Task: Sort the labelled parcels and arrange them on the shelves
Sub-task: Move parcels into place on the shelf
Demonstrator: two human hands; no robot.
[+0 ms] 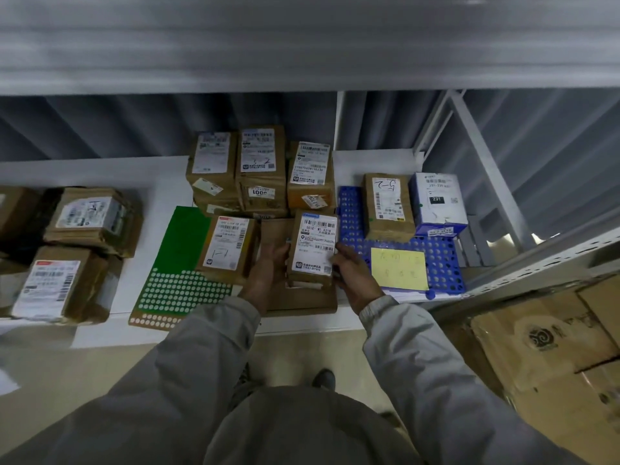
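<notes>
- Grey sleeves [419, 370] fill the near field; both arms reach forward to the white shelf [161, 182].
- Left hand [266, 273] and right hand [352, 276] bracket one small brown parcel [313, 245], white label up.
- Left fingers press on the parcel's left side; right fingers [339, 255] curl against its right edge. Parcel is clamped between the two hands.
- Parcel sits above a flat brown carton [302, 302] at the shelf's near edge, centre of view. Resting on it or lifted clear: cannot tell.
- Long axis of the parcel runs near-to-far, in line with the forearms; it lies directly ahead of both hands, neither clearly nearer.
- Just left: another labelled parcel [228, 246] on a green perforated sheet [181, 280]. Just right: a blue perforated tray [439, 260] carrying a yellow note [399, 268] and two more parcels.
- Far side: a row of stacked parcels [261, 169], touching or nearly so.
- Judgement: placement step in hand; the slot is tight, so the next move likely needs a straight push away, keeping clear of both neighbours.
</notes>
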